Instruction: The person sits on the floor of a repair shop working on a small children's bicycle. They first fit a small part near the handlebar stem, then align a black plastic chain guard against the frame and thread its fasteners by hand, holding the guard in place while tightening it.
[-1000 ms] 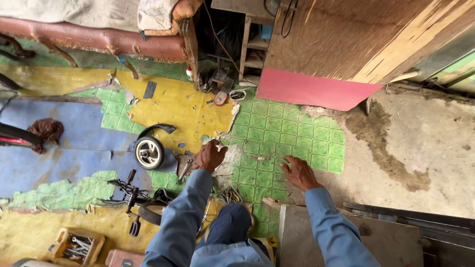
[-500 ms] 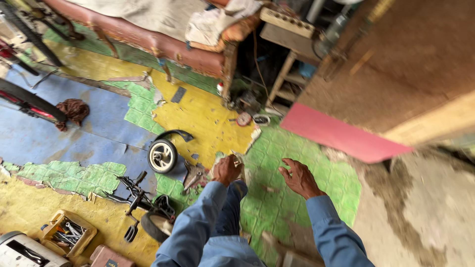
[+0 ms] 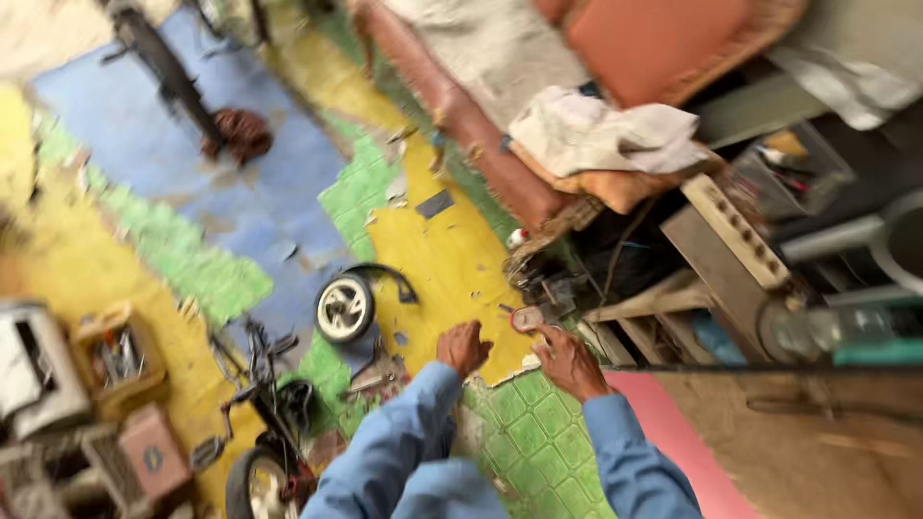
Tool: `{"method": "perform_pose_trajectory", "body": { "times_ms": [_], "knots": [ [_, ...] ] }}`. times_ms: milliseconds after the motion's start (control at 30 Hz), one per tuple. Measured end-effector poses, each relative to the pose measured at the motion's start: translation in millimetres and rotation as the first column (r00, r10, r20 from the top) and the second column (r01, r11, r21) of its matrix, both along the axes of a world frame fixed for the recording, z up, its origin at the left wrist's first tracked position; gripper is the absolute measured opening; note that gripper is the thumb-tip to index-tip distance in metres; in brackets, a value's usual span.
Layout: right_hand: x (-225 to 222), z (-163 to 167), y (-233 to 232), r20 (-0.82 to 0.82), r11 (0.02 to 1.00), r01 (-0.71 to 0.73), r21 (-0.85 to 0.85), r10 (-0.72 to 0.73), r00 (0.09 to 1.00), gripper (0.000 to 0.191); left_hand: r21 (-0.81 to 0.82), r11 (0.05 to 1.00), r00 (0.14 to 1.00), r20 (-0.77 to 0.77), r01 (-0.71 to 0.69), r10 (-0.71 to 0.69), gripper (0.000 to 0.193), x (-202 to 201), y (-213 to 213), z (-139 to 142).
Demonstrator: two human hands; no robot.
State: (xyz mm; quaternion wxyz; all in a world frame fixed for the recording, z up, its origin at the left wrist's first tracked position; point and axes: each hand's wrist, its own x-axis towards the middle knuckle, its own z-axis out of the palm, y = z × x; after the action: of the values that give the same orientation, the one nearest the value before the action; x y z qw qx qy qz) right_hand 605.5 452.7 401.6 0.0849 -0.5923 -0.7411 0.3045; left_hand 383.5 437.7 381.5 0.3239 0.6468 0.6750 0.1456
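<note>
Blue-sleeved left hand (image 3: 462, 347) loosely curled on floor, right hand (image 3: 567, 360) fingers pinching small round disc (image 3: 527, 318) at eleven o'clock, small wheel (image 3: 345, 308) at nine.

One camera only, worn on the head, looking steeply down from standing height at the painted floor (image 3: 452, 259) — tilted, so the sofa (image 3: 461, 106) runs off toward one o'clock. Both blue sleeves enter from six o'clock — the hands sit low, just below centre, a bit blurred.

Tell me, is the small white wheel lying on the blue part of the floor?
No, the small white wheel lies at the edge of the yellow floor patch, left of the left hand.
</note>
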Motion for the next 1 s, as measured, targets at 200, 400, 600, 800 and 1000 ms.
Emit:
{"method": "perform_pose_trajectory", "body": {
  "times_ms": [200, 400, 600, 800, 1000],
  "knots": [
    [-39, -9, 76, 0.006, 0.977, -0.213, 0.008, 0.213, 0.977, 0.048, 0.032, 0.978, 0.978, 0.05, -0.206, 0.204, 0.041, -28, 30, 4],
    [-89, -16, 124, 0.043, 0.903, -0.385, -0.192, 0.399, 0.916, 0.051, -0.026, 0.894, 0.892, 0.065, -0.447, 0.447, 0.044, -50, 31, -2],
    [-143, -15, 165, 0.018, 0.749, -0.615, -0.248, 0.638, 0.77, 0.049, -0.168, 0.774, 0.787, -0.014, -0.61, 0.617, 0.046, -65, 24, 7],
    [-187, -1, 199, -0.034, 0.574, -0.787, -0.226, 0.803, 0.595, 0.048, -0.228, 0.598, 0.627, -0.082, -0.768, 0.774, 0.049, -69, 25, 20],
    [-209, 10, 219, 0.009, 0.416, -0.871, -0.26, 0.904, 0.428, 0.048, -0.265, 0.47, 0.514, -0.134, -0.842, 0.847, 0.05, -52, 26, 18]
  ]
}}
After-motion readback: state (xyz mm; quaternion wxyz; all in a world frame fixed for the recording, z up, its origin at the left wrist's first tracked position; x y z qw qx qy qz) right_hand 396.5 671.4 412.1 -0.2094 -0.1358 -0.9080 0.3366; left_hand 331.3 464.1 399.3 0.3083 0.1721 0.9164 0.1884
